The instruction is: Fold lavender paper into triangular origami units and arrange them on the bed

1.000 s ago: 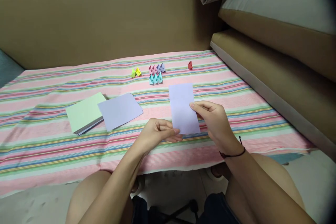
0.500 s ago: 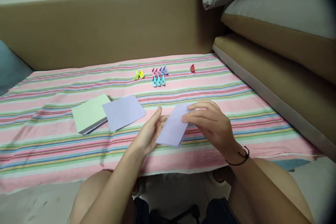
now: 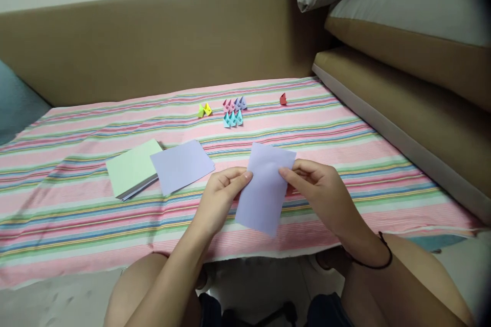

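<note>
A sheet of lilac paper (image 3: 264,191) is held up above the striped cloth, tilted slightly, its broad face toward me. My left hand (image 3: 222,196) pinches its left edge, thumb on the front and fingers behind. On the opposite edge, my right hand (image 3: 320,189) grips it the same way near the upper right. Whether the sheet is folded double is hard to tell. Left of my hands lie several lilac sheets (image 3: 183,166), partly fanned, beside a stack of pale green paper (image 3: 132,167) with darker sheets beneath.
Small folded paper pieces stand farther back: yellow ones (image 3: 204,110), pink ones (image 3: 228,106), purple ones (image 3: 241,103), turquoise ones (image 3: 233,119) and a red one (image 3: 283,99). The striped cloth (image 3: 76,204) covers the seat. Sofa cushions (image 3: 402,76) are piled at right; a blue cushion (image 3: 17,102) is at left.
The lilac paper has turned more upright and shows its face more widely. My left hand has closed on its left edge, and my right hand has shifted its grip to the right edge.
</note>
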Tool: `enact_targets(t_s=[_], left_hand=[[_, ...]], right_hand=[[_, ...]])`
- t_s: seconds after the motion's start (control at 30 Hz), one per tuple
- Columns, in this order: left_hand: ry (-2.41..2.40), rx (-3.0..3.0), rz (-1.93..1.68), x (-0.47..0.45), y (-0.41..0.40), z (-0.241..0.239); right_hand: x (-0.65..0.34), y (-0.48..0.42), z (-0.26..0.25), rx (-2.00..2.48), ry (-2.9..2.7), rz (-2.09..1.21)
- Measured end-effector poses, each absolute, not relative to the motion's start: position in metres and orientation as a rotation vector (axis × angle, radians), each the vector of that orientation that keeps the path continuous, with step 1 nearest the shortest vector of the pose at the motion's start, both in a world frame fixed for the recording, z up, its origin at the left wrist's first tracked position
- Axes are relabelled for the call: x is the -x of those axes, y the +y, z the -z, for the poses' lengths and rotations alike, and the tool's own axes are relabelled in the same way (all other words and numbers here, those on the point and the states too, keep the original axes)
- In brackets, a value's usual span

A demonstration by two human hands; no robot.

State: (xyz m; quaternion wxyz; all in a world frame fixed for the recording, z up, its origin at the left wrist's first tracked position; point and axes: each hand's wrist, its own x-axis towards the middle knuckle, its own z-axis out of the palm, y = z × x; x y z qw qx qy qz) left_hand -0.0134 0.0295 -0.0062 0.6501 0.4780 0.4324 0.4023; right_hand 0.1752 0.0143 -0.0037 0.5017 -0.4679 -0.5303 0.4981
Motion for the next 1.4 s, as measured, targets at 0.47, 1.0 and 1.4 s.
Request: enact_targets(t_s=[0.47, 1.0, 1.4], left_hand=[[1.123, -1.165, -0.901, 0.009, 0.026, 0.0], [1.296, -2.094, -0.497, 0.006, 0.02, 0.005], [1.271, -2.168, -0.485, 0.015, 0.023, -0.002]], right_hand=[[-0.175, 0.01, 0.003, 1.215, -1.228, -1.151], [-0.176, 0.015, 0.014, 1.191, -2.165, -0.212], [-0.204, 0.022, 0.006, 1.286, -2.137, -0.097]])
